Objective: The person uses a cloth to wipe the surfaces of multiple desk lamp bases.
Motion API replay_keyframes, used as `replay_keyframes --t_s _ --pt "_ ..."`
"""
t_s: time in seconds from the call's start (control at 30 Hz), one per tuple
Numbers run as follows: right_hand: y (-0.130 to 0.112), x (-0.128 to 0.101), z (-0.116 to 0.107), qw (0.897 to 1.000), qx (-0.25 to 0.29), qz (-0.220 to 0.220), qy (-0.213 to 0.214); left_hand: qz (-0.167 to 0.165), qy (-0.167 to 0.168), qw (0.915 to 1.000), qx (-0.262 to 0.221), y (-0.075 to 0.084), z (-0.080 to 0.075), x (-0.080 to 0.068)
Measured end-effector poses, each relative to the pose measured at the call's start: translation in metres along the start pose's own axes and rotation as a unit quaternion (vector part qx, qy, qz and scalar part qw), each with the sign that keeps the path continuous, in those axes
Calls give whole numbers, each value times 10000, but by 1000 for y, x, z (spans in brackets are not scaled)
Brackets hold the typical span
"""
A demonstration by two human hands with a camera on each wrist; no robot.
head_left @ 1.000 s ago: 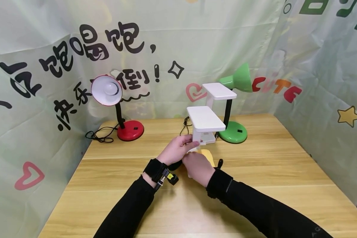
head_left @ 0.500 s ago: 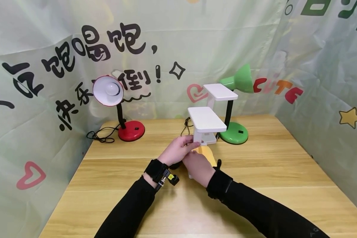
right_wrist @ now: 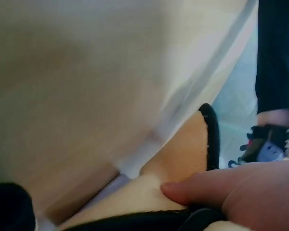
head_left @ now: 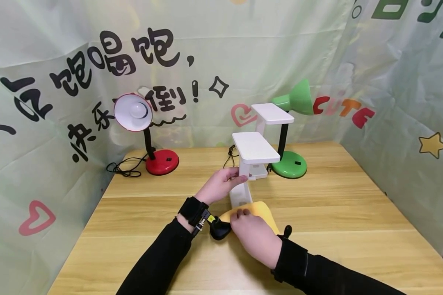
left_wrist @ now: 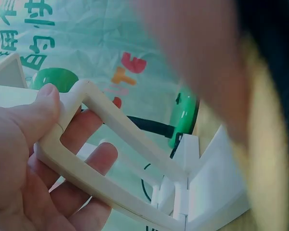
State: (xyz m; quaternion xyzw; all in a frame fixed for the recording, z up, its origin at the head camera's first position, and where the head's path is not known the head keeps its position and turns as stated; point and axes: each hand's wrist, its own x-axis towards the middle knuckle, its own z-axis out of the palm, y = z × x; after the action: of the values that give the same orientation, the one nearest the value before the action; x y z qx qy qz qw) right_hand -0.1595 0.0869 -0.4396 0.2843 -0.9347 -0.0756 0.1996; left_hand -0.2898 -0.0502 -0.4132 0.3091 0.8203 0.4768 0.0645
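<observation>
Pulling back: right hand (head_left: 256, 235) has drawn the yellow cloth (head_left: 260, 213) off the lamp base toward the body, fingers pressing it flat.
Steadying: left hand (head_left: 221, 185) stays clenched round the white lamp (head_left: 254, 148) upright.
Meaning: base wipe looks done.

white folding lamp (head_left: 252, 157) | upright, mid-table, arm gripped || yellow cloth (head_left: 256, 213) | flat at its base

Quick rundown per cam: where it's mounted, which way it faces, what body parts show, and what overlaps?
Head: on the head, facing forward and down at the table; both hands and black sleeves show.
Left wrist: beside the left hand, looking along its grip on the white lamp's arm.
Right wrist: under the right hand, close on the yellow cloth; blurred.
Shared: head and left wrist views both show the green lamp.
</observation>
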Motion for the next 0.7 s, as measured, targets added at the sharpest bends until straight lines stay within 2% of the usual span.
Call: replay_keyframes --t_s 0.23,0.5,0.7 --pt "9 25 16 9992 315 149 -207 21 10 10000 57 3 -1 -1" --pt "31 61 47 9998 200 46 -12 26 58 9999 115 1 -1 -1" --pt "46 70 62 9993 -135 -32 334 129 53 9998 127 -2 -1 1"
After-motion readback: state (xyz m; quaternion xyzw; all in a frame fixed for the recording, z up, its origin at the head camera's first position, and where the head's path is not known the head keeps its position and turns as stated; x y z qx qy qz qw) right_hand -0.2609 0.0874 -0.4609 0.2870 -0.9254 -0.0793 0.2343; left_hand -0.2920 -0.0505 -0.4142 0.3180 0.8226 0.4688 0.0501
